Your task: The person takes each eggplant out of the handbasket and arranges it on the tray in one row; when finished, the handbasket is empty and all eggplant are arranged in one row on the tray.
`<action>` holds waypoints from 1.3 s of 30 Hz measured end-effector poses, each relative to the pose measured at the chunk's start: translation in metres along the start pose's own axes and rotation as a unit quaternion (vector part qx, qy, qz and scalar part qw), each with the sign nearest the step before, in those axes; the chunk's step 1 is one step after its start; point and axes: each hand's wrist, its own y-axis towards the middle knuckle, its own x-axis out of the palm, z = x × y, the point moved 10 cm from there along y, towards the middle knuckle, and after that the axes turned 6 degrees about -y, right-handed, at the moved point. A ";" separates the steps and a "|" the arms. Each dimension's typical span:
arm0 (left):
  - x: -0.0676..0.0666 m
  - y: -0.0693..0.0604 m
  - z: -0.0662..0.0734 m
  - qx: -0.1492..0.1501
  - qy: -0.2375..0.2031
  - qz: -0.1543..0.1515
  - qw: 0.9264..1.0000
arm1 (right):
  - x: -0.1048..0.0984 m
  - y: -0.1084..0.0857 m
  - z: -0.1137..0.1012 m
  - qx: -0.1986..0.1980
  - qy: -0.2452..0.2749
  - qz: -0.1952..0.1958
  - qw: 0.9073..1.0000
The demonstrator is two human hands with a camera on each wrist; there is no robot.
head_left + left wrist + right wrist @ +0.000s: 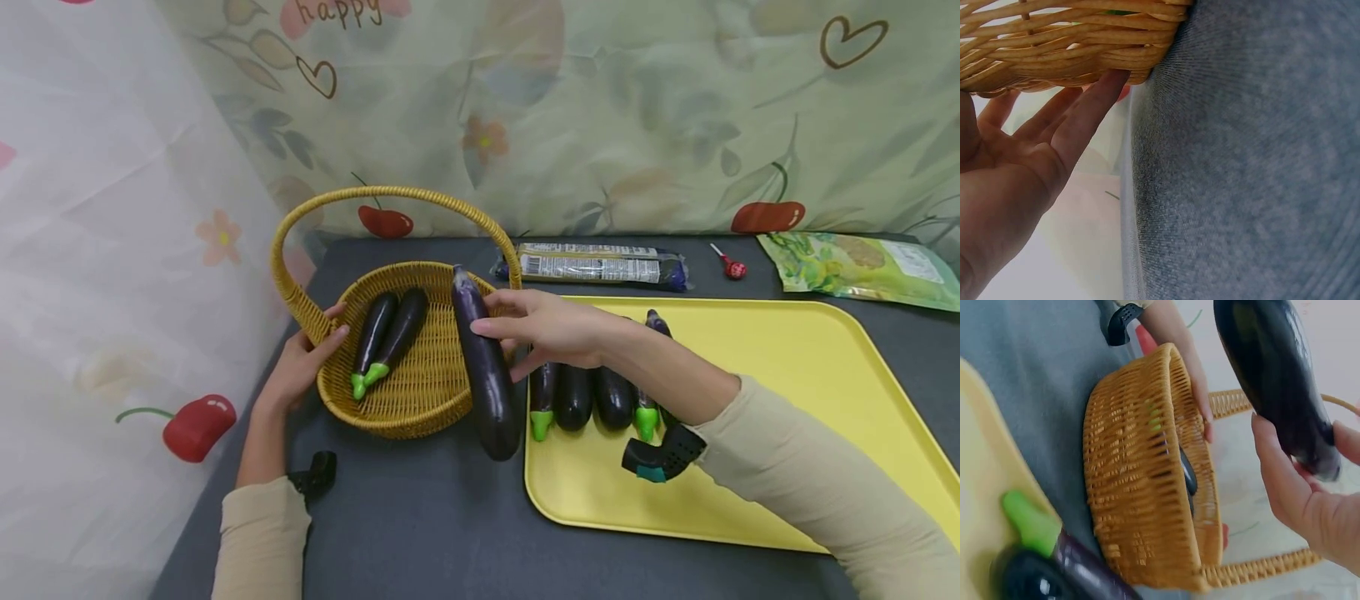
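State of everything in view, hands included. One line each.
Basket: upright, partly filled
Basket handle: raised
Eggplants in basket: two, side by side
Held eggplant: aloft, tilted, not yet in basket
Right hand: gripping held eggplant
Left hand: holding basket
Yellow tray: flat, loaded
Tray eggplants: lying, partly hidden
Lollipop: lying loose
Green packet: lying; seal unclear
Long packaging: lying; seal unclear

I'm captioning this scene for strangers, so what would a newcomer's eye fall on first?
Probably the big glossy eggplant in the right hand, held up near the wicker basket's right side in the head view. Next, that basket, with two eggplants inside and the left hand at its left rim. Then the bright yellow tray to its right.
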 end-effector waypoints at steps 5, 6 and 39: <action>0.000 -0.001 0.002 0.001 0.003 0.002 1.000 | -0.009 -0.022 0.011 0.013 -0.041 -0.009 0.999; 0.000 -0.002 0.003 0.002 0.003 0.001 1.000 | -0.011 -0.025 0.013 0.013 -0.049 -0.013 0.999; 0.002 -0.001 0.002 0.002 -0.001 -0.002 1.000 | -0.166 -0.128 0.135 0.073 0.012 0.089 0.993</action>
